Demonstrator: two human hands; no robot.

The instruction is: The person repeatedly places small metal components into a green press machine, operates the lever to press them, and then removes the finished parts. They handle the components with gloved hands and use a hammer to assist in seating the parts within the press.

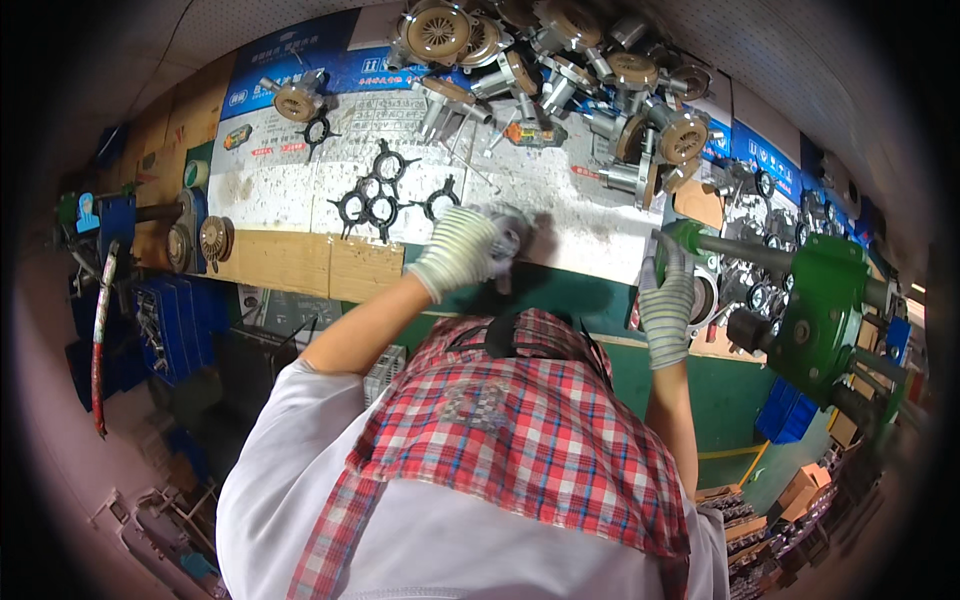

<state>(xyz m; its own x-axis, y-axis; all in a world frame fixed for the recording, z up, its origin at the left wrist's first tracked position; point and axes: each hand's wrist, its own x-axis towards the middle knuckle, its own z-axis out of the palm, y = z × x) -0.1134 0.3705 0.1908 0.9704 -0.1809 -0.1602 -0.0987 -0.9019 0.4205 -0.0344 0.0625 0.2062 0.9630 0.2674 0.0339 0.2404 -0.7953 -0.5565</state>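
Observation:
My left hand (456,253), in a striped knit glove, grips a grey metal housing (511,238) above the front edge of the bench. The housing is blurred and partly covered by the fingers. At the right, my right hand (666,304), gloved alike, has its fingers stretched up against the green head (684,234) of a press. Whether it grips anything there cannot be told. Just right of that hand sits a round metal ring-shaped part (703,298). Several black ring-shaped spacers with thin arms (389,166) lie flat on the cardboard, left of the left hand.
Metal housings with round tan ribbed faces (437,31) are heaped at the back. One such housing (295,103) stands apart at back left. Thin metal rods (471,166) lie mid-bench. A green lever press (814,319) juts in at right; a blue bin (174,330) sits lower left.

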